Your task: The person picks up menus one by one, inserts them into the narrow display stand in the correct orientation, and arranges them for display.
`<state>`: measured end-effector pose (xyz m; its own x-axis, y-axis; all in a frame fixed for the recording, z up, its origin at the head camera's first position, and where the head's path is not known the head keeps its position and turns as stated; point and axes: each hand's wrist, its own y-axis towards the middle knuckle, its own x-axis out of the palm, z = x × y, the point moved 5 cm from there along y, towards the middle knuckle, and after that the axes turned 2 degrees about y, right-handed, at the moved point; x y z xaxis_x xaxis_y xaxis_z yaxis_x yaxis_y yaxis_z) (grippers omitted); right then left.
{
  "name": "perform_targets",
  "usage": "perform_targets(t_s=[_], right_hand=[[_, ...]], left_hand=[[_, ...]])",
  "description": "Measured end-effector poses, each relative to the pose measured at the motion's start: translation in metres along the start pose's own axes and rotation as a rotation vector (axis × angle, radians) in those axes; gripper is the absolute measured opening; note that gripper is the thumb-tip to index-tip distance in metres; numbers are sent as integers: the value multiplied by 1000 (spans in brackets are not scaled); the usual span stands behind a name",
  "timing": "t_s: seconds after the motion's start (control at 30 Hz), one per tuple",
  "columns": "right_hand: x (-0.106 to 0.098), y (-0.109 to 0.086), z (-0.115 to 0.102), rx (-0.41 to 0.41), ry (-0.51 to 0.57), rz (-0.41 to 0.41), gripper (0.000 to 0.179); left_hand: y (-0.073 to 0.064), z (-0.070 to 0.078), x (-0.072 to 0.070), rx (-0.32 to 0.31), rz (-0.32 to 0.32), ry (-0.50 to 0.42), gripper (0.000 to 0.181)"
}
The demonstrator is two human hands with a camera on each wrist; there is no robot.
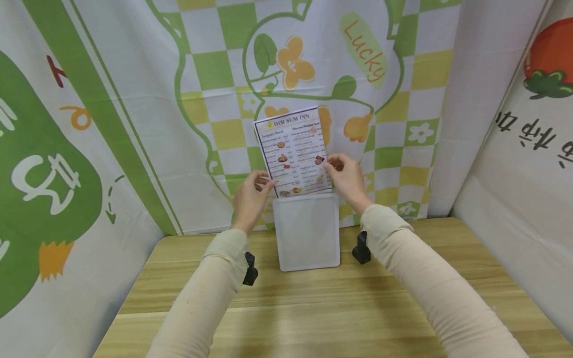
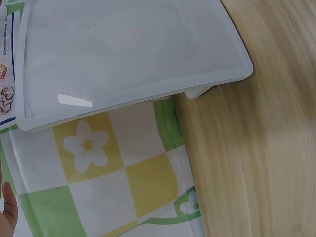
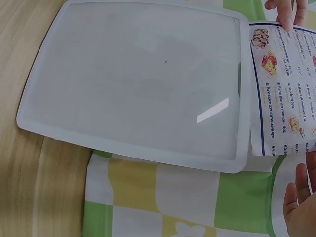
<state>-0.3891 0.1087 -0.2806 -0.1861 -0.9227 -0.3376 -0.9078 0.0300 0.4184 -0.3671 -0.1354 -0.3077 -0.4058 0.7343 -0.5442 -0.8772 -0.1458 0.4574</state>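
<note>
White frame [image 1: 307, 233] below, printed menu [image 1: 295, 149] above

From where I stood, the menu was held upright, its lower short edge just by the frame's top rim; whether they touched, I couldn't tell. Its long axis tipped leftward at the top, while the frame stood straighter on the worktop [image 1: 313, 313]. The left hand [image 1: 251, 199] pinched one side edge, nearer the bottom corner; the right hand [image 1: 350, 181], fingers curled, pinched the other, higher up.
</note>
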Motion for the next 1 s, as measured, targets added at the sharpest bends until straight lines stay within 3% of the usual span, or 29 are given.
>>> perform_targets(t_s=[0.3, 0.6, 1.0], right_hand=[[5, -4, 12, 16, -12, -6, 22], [6, -13, 25, 45, -20, -14, 22], [7, -18, 36, 65, -22, -11, 23]], left_hand=[[-7, -9, 6, -14, -25, 6, 26], [-11, -17, 17, -65, -101, 29, 31], [-5, -11, 17, -80, -54, 25, 28]])
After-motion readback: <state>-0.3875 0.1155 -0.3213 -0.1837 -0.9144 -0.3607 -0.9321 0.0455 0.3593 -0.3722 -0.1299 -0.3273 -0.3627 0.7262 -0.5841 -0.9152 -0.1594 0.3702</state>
